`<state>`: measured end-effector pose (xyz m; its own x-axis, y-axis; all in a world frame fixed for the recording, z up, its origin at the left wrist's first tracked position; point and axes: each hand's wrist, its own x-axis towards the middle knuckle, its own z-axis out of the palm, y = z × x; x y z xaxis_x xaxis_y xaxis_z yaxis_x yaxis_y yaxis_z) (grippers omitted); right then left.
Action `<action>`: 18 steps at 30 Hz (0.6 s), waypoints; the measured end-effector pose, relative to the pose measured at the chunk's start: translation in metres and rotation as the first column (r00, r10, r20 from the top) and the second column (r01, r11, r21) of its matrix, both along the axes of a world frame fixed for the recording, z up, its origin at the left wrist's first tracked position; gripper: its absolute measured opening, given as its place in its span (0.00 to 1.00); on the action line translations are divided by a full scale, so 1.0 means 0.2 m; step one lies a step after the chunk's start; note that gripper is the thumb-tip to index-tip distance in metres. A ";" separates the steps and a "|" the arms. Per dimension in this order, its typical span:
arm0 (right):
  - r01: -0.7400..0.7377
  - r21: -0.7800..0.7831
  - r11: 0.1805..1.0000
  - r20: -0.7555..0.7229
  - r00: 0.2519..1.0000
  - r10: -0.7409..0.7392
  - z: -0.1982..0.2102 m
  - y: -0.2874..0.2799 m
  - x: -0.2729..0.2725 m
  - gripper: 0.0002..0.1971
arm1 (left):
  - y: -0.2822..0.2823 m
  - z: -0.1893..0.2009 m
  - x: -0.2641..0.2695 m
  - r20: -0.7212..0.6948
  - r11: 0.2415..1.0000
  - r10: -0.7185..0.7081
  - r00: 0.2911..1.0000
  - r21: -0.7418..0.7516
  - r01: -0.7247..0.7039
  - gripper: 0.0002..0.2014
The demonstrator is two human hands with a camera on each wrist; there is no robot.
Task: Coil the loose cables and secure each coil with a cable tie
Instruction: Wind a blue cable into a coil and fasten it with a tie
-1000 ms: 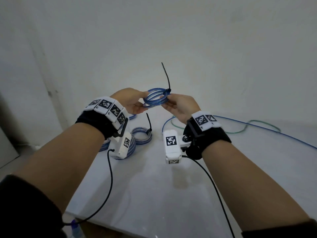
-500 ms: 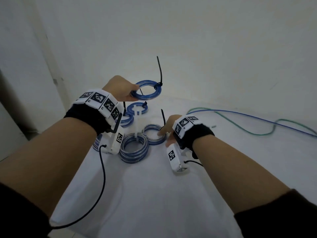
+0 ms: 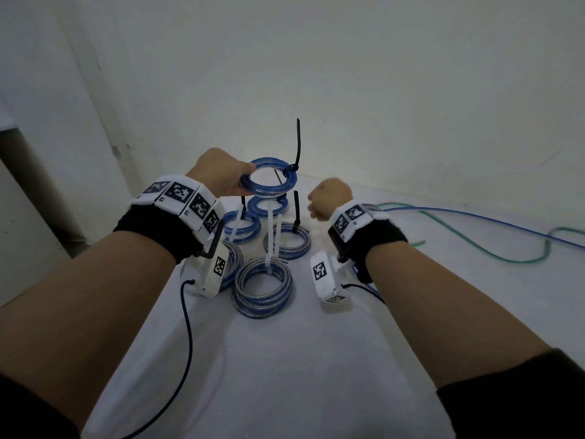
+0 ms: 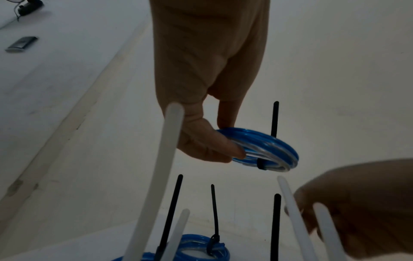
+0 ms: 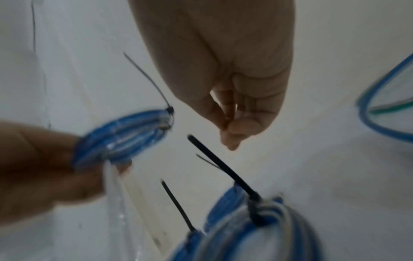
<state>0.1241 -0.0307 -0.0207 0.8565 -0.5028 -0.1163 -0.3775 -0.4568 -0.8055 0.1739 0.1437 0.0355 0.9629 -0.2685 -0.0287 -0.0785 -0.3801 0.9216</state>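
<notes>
My left hand (image 3: pixel 243 180) holds a small blue cable coil (image 3: pixel 266 192) in the air by its left rim, thumb and fingers pinching it (image 4: pixel 232 148). A black cable tie (image 3: pixel 297 144) cinches the coil (image 4: pixel 274 150) on its right side, tail pointing up. My right hand (image 3: pixel 330 198) hovers just right of the coil with fingers curled in against the thumb (image 5: pixel 232 127), holding nothing. Below lie several tied coils (image 3: pixel 262 307), with white and black tie tails standing up. A loose blue cable (image 3: pixel 474 217) and a loose green cable (image 3: pixel 493 255) trail across the table at right.
The white table (image 3: pixel 348 359) meets a pale wall just behind the coils; its left edge drops off beside my left forearm. A small dark object (image 4: pixel 22 44) lies on a surface far to the left. The table's near half holds only my wrist cameras' cords.
My right hand let go of the coil, dipped to the table by the pile, then rose again. My left hand carried the tied coil left, over the pile.
</notes>
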 end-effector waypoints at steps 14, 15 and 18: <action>0.081 0.467 0.881 0.258 0.940 -0.224 0.15 0.02 -0.24 0.09 | -0.07 0.03 -0.14 -0.041 0.990 -0.143 0.989 -0.003 0.143 0.15; 0.123 0.451 0.884 0.214 0.947 -0.241 0.12 -0.02 -0.25 0.09 | -0.06 0.03 -0.13 -0.022 0.991 -0.129 0.991 0.019 0.130 0.15; 0.190 0.386 0.903 0.043 0.974 -0.223 0.03 -0.08 -0.28 0.09 | -0.03 0.02 -0.13 0.028 0.995 -0.082 0.996 0.053 0.080 0.13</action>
<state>0.0673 -0.0469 -0.0148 0.7532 -0.6024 -0.2642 -0.3534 -0.0319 -0.9349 0.1487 0.1375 0.0399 0.9387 -0.3444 -0.0159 -0.1383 -0.4182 0.8978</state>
